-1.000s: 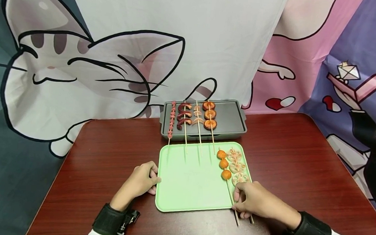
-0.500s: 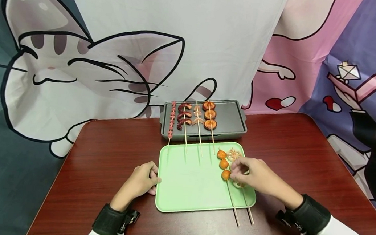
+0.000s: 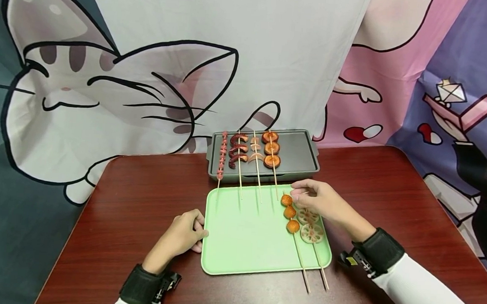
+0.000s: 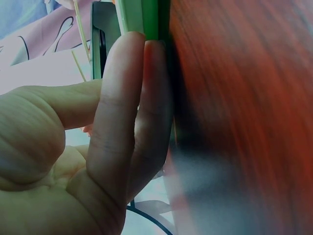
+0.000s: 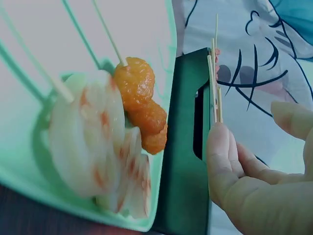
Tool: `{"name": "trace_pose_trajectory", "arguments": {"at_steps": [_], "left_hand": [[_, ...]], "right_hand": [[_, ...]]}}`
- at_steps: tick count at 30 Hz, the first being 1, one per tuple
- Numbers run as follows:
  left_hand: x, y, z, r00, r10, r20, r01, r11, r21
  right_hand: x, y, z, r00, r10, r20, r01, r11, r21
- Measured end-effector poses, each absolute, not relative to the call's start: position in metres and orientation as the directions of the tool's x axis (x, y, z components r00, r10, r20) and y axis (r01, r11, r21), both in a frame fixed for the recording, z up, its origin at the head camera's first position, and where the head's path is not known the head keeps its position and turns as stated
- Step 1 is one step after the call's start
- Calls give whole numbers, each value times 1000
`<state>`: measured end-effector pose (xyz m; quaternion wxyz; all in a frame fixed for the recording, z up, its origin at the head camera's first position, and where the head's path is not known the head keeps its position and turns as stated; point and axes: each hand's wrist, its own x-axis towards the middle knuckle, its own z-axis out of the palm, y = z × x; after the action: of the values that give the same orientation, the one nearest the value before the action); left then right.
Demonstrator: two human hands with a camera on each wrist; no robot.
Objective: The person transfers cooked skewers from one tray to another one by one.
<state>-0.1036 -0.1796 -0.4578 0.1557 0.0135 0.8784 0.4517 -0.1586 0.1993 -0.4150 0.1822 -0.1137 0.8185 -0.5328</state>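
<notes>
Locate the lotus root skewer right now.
In the head view the lotus root skewer lies at the right edge of the green tray, just right of the orange ball skewer, with the right hand over its far end.

A dark red wooden table (image 3: 138, 196) carries a green tray (image 3: 246, 237) near the middle of its front edge and a grey grill pan (image 3: 298, 151) just behind it, toward the back edge. Two skewer sticks overhang the tray's front rim above the tabletop.
</notes>
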Motion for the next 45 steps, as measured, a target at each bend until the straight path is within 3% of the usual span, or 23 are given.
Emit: {"name": "trace_pose_trajectory", "arguments": {"at_steps": [7,15,23,45], "left_hand": [[-103,-180,-458,-948,167,-271,-122,596,794],[-103,-179,-456,-947,167,-275,-125,596,793],[-102,-179,-456,-949,174,-263,-113,592,798],[-103,-181,-458,-950,187,-250,-95,589,803]], "right_hand": [[-175,189,-423,-860,-412,-301,239,197,-951],[-187,179,-430,-836,-465,-293,291,79,-954],[-194,167,-434,-830,-444,-338,343,72,-937],[-200,158,-435,-859,-388,-335,333,74,-940]]}}
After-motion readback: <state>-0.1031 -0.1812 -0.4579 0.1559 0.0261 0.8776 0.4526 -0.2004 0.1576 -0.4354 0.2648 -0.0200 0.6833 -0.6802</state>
